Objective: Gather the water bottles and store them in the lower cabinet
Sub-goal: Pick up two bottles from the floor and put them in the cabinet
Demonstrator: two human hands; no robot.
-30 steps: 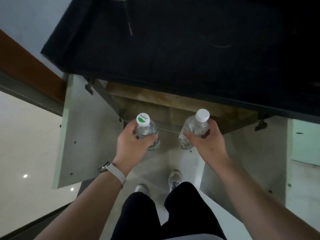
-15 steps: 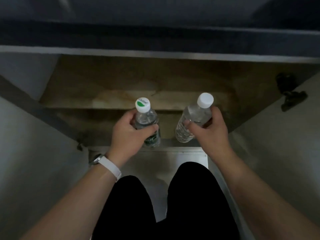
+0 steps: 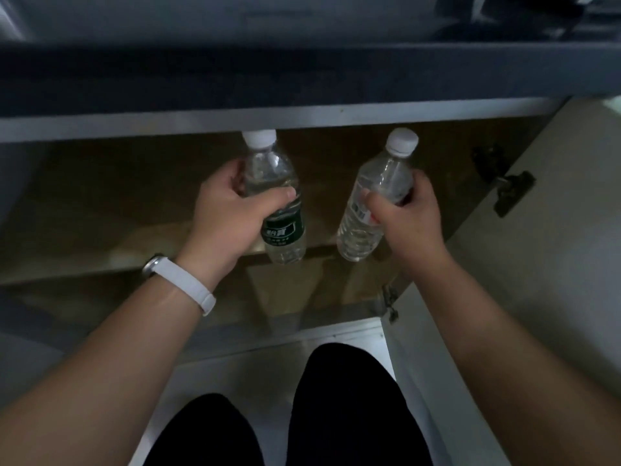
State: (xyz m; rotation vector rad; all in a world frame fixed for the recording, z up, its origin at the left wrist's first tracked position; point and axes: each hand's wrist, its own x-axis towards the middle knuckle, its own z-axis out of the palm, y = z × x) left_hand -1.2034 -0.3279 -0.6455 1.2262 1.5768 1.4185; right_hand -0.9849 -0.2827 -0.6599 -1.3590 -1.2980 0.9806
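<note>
Because both bottles must end inside the lower cabinet point(image 3: 100, 196), the person holds them low and forward, in its open front and just under the edge of the dark bench point(image 3: 302, 75). The left hand point(image 3: 228, 210) has its fingers and thumb curled around the middle of the green-label bottle point(image 3: 284, 230), which stands almost upright with its cap close to the pale top rail. The right hand point(image 3: 408, 213) grips the white-label bottle point(image 3: 369, 200) in the same way, but this one is tilted, its cap leaning to the right. I judge that a grip around the body, not the cap, allows each bottle to be set down on its base. Whether the bases already touch the brown shelf I cannot tell. The two bottles are near each other but apart, so they should not knock together. In count: two bottles, each with one white cap, one in each hand; one open door point(image 3: 554, 247) on the right with two hinges visible; one white wristband point(image 3: 188, 284) on the left arm. No other bottle is visible inside.
</note>
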